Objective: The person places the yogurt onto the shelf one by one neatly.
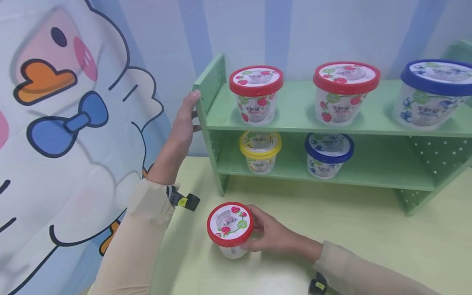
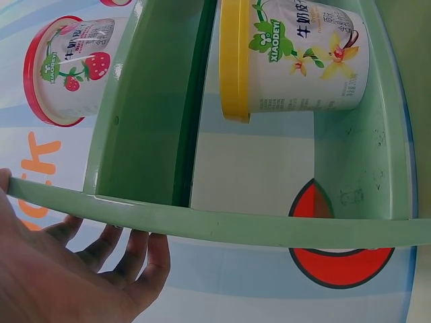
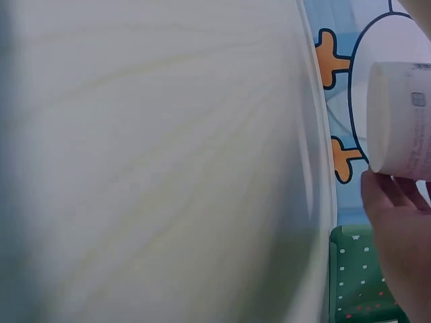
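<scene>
A tub [image 1: 230, 229] with a red lid and strawberry pictures is gripped from its right side by my right hand [image 1: 271, 231], thumb and fingers round its wall. The right wrist view shows the pale tub [image 3: 404, 121] above the fingers, with its base off the table. My left hand [image 1: 183, 121] holds the upper left side panel of a green two-tier shelf [image 1: 295, 106]. Seen from the left wrist, the hand [image 2: 87, 276] has its fingertips against the panel's outer face and its thumb at the edge.
The upper tier bears two red-lidded tubs [image 1: 256, 96] and a blue-lidded tub [image 1: 431, 96]. On the lower tier stand a yellow-lidded tub [image 1: 260, 151] and another blue-lidded tub [image 1: 328, 155]. A cartoon duck backdrop [image 1: 121, 180] rises at the left beside the pale table [image 1: 368, 229].
</scene>
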`<state>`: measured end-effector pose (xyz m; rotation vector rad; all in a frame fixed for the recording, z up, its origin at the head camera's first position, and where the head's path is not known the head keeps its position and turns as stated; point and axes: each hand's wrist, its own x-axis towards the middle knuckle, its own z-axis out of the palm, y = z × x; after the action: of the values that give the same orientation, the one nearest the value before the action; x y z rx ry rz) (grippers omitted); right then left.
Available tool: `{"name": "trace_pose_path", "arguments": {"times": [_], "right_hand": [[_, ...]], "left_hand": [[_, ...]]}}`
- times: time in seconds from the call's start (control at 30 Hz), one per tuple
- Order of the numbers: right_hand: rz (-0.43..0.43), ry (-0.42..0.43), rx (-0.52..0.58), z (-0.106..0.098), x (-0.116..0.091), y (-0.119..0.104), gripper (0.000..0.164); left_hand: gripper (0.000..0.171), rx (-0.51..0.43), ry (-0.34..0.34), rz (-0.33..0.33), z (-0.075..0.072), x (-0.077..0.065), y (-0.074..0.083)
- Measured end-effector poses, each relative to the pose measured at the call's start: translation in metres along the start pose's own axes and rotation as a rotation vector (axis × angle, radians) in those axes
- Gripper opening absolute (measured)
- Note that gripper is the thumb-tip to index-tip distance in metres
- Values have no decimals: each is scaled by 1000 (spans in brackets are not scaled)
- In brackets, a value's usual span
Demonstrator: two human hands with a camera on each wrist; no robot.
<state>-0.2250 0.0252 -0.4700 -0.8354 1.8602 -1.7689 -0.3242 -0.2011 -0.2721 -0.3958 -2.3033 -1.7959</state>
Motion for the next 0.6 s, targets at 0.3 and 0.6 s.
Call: {"name": "trace_pose_path", "arguments": {"times": [0.3, 0.6], "right_hand": [[-91, -9, 131, -11, -7, -1, 81], [-67, 87, 154, -26, -22, -9, 81]], "left_hand": [[70, -2, 3, -21, 2, 2, 3], [71, 9, 0, -8, 5, 1, 4]]}}
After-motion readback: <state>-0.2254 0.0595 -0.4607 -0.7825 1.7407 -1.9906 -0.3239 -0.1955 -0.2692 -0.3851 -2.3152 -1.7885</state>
